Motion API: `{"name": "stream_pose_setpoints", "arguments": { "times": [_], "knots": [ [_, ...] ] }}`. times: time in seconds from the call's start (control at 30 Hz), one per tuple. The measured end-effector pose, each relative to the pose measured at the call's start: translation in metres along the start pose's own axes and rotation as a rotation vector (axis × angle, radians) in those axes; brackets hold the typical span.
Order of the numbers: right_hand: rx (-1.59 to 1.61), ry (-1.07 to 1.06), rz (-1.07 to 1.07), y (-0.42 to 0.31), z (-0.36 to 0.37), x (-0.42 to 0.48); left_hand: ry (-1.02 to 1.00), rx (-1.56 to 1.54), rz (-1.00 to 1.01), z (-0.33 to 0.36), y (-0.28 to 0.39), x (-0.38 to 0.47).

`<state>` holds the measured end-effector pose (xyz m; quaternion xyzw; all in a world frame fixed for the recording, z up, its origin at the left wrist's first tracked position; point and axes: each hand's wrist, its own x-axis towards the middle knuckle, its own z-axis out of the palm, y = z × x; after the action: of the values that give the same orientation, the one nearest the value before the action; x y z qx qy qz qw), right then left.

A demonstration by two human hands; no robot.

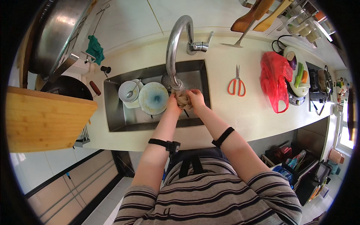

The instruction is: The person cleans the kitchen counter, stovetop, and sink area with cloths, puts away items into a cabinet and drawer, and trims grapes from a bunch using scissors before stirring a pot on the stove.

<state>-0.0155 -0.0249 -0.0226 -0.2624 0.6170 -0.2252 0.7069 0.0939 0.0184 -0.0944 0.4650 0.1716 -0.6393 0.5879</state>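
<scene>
Both hands are over the sink, just below the spout of the chrome faucet (pixel 175 50). My left hand (pixel 173 104) grips the left side of a crumpled beige-brown cloth-like item (pixel 184 101); my right hand (pixel 196 98) grips its right side. What exactly the item is I cannot tell. Left of my hands in the steel sink (pixel 115 118) lies a ribbed plate with a blue centre (pixel 153 98). Beside that plate, a white bowl (pixel 123 91) holds a metal spoon (pixel 130 93).
Orange-handled scissors (pixel 237 84) lie on the counter right of the sink. Farther right are a red plastic bag (pixel 274 78) and a steamer-like appliance with vegetables (pixel 299 88). A wooden board (pixel 50 121) juts in at left, near a dark wok (pixel 67 87).
</scene>
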Motion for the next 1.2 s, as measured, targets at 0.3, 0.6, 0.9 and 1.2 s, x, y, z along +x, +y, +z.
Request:
{"name": "stream_pose_setpoints", "arguments": {
  "times": [0.3,0.6,0.9,1.2],
  "knots": [
    [-0.265,-0.028,-0.217,0.025,0.0,0.049,0.058,0.311,0.034,0.016,-0.004,-0.001],
    [-0.035,0.115,-0.228,0.021,-0.004,0.053,0.113,0.034,0.1,0.032,-0.008,-0.01],
    [0.384,-0.273,0.265,0.025,0.006,0.04,-0.077,-0.149,0.076,0.016,-0.009,-0.003],
    [0.327,-0.153,-0.176,0.021,0.016,0.057,0.482,0.358,0.331,0.042,-0.014,-0.01]
  ]
}}
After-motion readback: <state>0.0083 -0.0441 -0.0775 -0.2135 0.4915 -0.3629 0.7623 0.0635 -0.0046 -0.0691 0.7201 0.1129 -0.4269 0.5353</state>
